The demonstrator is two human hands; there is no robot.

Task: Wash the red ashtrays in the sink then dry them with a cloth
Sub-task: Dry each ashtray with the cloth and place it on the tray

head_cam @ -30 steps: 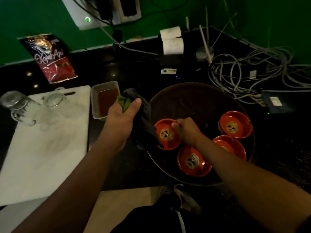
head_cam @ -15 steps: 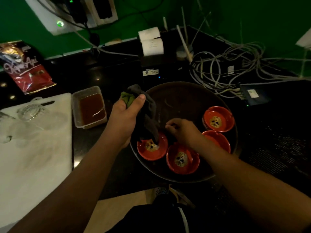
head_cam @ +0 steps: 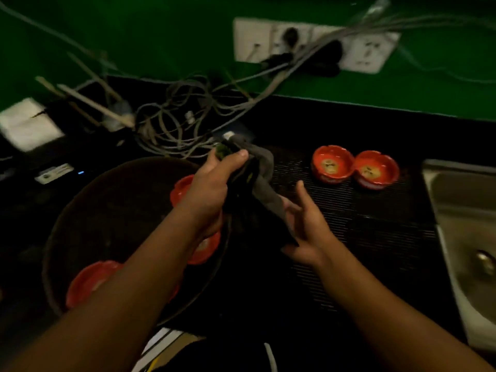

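Note:
My left hand (head_cam: 214, 189) grips a dark grey cloth (head_cam: 264, 173) with a green patch, holding it up over the right rim of a round dark tray (head_cam: 88, 210). My right hand (head_cam: 306, 226) is spread open under the cloth's hanging end, which lies across its fingers. Two red ashtrays (head_cam: 332, 163) (head_cam: 375, 169) sit side by side on a black ribbed mat (head_cam: 375, 237), beyond my right hand. Three more red ashtrays (head_cam: 181, 190) (head_cam: 205, 249) (head_cam: 86, 281) lie in the tray, partly hidden by my left arm.
A steel sink (head_cam: 461, 237) opens at the right edge beside the mat. A tangle of grey cables (head_cam: 182, 124) and a wall socket strip (head_cam: 308, 44) fill the back. A receipt printer with white paper (head_cam: 26, 124) stands far left.
The view has swung right, bringing the mat, two ashtrays and sink into sight. My right hand has left the ashtrays in the tray and opened under the cloth, which my left hand carried rightward.

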